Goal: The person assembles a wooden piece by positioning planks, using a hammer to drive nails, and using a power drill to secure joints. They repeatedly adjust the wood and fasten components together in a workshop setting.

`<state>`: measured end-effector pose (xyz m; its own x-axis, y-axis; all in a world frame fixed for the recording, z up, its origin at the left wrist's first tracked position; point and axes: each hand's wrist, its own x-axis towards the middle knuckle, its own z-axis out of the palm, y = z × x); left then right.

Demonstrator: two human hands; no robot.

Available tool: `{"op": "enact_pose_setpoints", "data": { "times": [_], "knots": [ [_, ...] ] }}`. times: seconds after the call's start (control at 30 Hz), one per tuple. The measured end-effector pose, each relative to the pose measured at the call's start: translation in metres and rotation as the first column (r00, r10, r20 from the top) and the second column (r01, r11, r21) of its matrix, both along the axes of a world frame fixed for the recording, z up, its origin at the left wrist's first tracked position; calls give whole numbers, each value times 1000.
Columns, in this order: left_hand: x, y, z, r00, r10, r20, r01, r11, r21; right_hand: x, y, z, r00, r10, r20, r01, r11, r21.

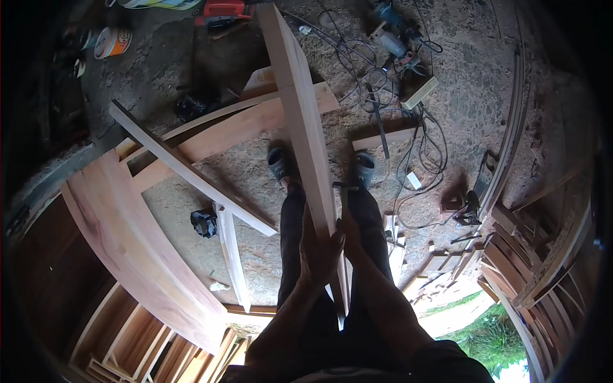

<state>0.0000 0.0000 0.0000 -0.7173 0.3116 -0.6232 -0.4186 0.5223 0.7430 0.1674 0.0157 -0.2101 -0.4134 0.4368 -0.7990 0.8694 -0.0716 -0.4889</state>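
Note:
A long squared wooden beam [305, 127] stretches from the far side of the floor back between my legs. My left hand [317, 252] is wrapped around its near part, with the thumb across the wood. Just right of the beam, my right hand [349, 231] is closed on the handle of a hammer [345, 187], whose dark head points away from me near my right shoe. Both hands are close together, and the beam partly hides the fingers of the left one.
Wide boards [220, 137] and a thin plank [191, 169] lie to the left, beside a large panel [143, 249]. Power tools [396, 48] with tangled cables [424, 147] are at the far right. A red tool case [225, 11] and a bucket [113, 43] sit far left. Stacked timber [530, 281] fills the right.

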Motion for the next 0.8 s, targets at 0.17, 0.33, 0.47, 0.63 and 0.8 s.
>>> {"op": "enact_pose_setpoints", "data": {
  "times": [0.17,0.33,0.47,0.63,0.8],
  "knots": [
    [70,-25,-17,912,303,275,-383,869,313,44,12,-18,961,277,11,-276,955,107],
    [112,-42,-16,952,251,175,-293,913,285,92,-5,-42,1000,5,14,-1,972,-235],
    [107,-40,-5,992,112,-53,-104,983,149,97,-8,-36,987,-158,37,161,932,-325],
    [106,-41,-6,980,25,-198,-22,1000,15,124,18,-11,996,-4,90,32,948,-317],
    [105,-43,-2,992,67,-107,-59,995,75,148,37,19,988,79,130,-36,950,-309]
  ]
}}
